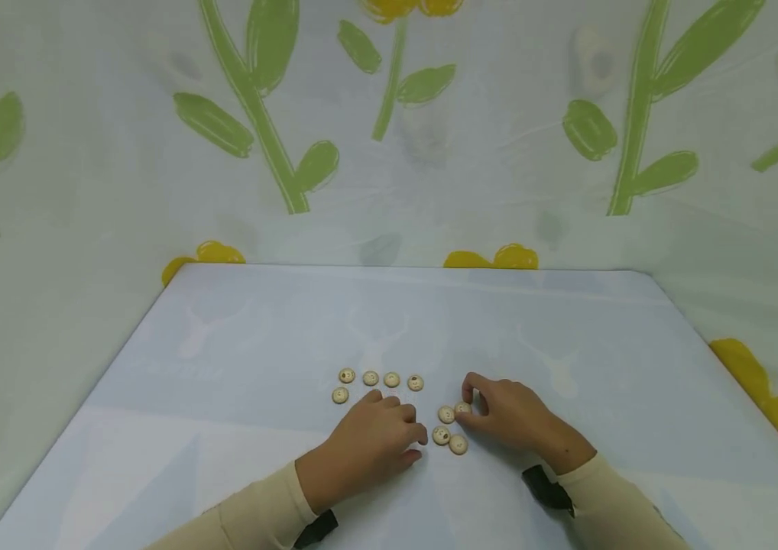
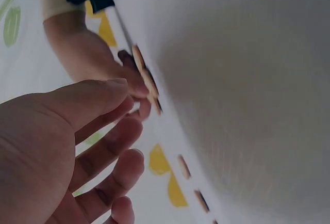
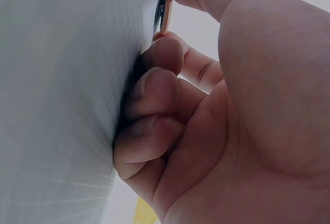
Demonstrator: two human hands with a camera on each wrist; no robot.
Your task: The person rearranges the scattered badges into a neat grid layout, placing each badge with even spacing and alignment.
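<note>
Between thumb and index fingertip, my right hand (image 1: 516,414) pinches the edges of a round wooden disc (image 1: 462,409) on the table. The right wrist view shows this disc (image 3: 167,13) nearly edge-on, the other fingers curled close to the tabletop. Three more beige discs with small dark marks lie against it or just in front: one at its left (image 1: 446,415), one nearer (image 1: 440,435) and the nearest one (image 1: 458,444). Left of this cluster, my left hand (image 1: 371,443) hovers with loosely bent fingers, holding nothing; its thumb and fingers stand apart in the left wrist view.
Beyond my left hand, several similar discs (image 1: 391,380) lie in a bent row, with a lower disc (image 1: 340,395) at its left end. The pale table (image 1: 258,328) ends at a straight back edge before a leaf-patterned curtain (image 1: 485,168).
</note>
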